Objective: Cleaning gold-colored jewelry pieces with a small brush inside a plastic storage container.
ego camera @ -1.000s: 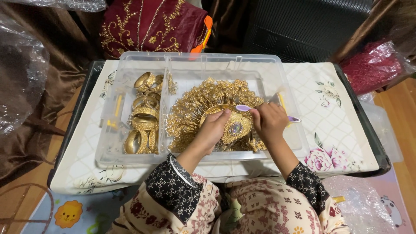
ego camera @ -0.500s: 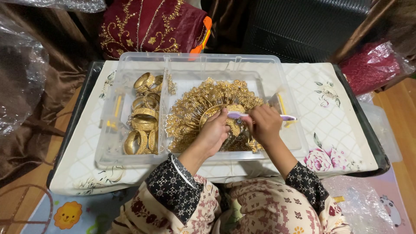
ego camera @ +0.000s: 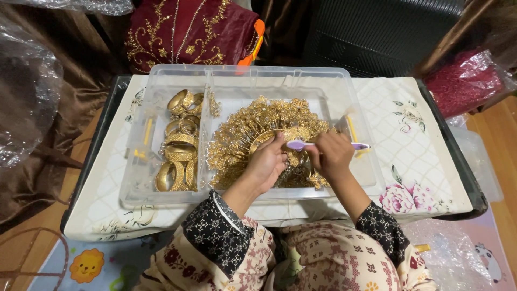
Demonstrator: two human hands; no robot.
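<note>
A large gold filigree headpiece [ego camera: 242, 134] lies in the right compartment of a clear plastic box [ego camera: 247, 75]. My left hand [ego camera: 267, 164] rests on its centre and grips the ornament. My right hand [ego camera: 331, 153] holds a purple and white toothbrush [ego camera: 323, 145] lying sideways, its head over the middle of the headpiece next to my left fingers. Several gold bangles [ego camera: 180, 151] fill the box's narrow left compartment.
The box sits on a low table under a white quilted cloth with flower prints [ego camera: 414, 156]. A maroon embroidered garment [ego camera: 183, 32] lies behind it. Plastic wrap [ego camera: 27, 91] is at the left, and a red bag in plastic [ego camera: 463, 81] at the right.
The toothbrush moved leftward and down over the headpiece's centre, with my right hand following. My left hand stayed on the ornament.
</note>
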